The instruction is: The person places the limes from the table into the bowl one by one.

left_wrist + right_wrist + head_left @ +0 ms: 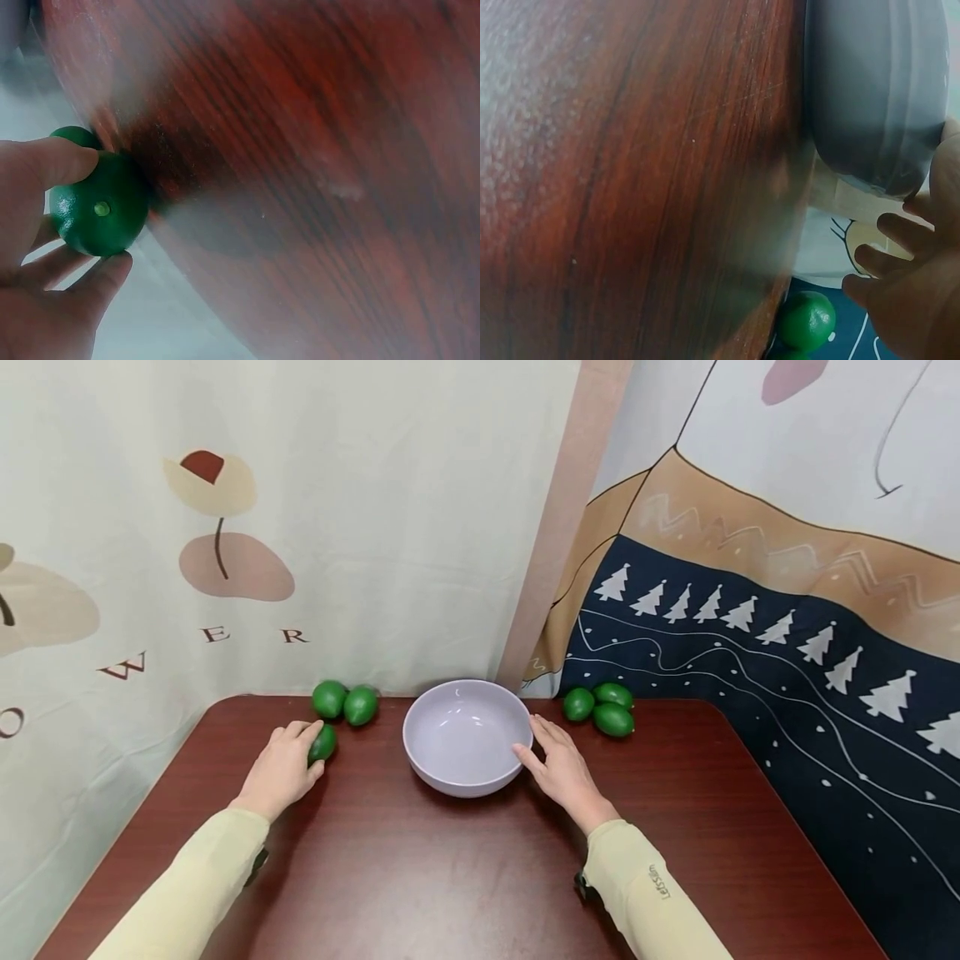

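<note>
My left hand grips a green lime on the left of the table. In the left wrist view the thumb and fingers close around this lime, whose stem end faces the camera. Two more limes sit just behind it, near the far edge. A pale lilac bowl stands at the middle of the far side, and nothing lies in it. Along its right side my right hand touches the rim, its fingers fairly straight. The right wrist view has the fingertips against the bowl's outer wall.
Three limes are grouped at the far right of the brown wooden table. A cream curtain and a dark blue patterned cloth hang behind the table's far edge.
</note>
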`<action>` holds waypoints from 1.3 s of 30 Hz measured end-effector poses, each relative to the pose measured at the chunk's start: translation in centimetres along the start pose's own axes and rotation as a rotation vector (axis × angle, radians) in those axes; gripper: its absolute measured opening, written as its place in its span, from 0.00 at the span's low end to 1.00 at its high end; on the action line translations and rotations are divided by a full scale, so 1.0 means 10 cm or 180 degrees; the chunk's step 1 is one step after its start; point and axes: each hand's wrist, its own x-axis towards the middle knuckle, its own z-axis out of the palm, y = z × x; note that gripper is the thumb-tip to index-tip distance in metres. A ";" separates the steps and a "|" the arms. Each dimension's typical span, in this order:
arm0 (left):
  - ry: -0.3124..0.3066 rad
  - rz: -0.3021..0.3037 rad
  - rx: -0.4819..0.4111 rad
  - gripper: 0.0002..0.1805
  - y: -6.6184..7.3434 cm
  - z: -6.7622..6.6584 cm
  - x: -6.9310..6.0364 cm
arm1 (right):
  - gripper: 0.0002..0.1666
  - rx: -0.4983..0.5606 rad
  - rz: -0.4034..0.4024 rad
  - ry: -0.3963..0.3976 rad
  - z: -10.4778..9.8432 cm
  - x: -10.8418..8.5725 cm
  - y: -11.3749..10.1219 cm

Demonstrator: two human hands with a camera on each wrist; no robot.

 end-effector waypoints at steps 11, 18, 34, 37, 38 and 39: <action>0.0036 -0.0170 -0.0182 0.34 0.01 0.00 -0.01 | 0.40 -0.0049 0.0032 -0.0043 0.00 0.00 0.00; 0.0123 -0.0165 -0.0191 0.33 0.02 0.01 -0.02 | 0.40 -0.0249 -0.0016 -0.0039 0.00 -0.02 -0.01; 0.0402 0.0030 -0.0218 0.34 0.15 -0.05 0.02 | 0.40 -0.0464 -0.0026 -0.0066 -0.02 -0.02 -0.04; 0.0453 0.0049 -0.0223 0.33 0.18 -0.07 0.04 | 0.40 -0.0475 -0.0026 -0.0063 -0.03 -0.01 -0.05; 0.0466 0.0047 -0.0230 0.33 0.19 -0.07 0.04 | 0.40 -0.0480 -0.0027 -0.0061 -0.03 -0.01 -0.05; 0.0470 0.0044 -0.0237 0.34 0.20 -0.08 0.05 | 0.39 -0.0481 -0.0023 -0.0062 -0.03 -0.01 -0.05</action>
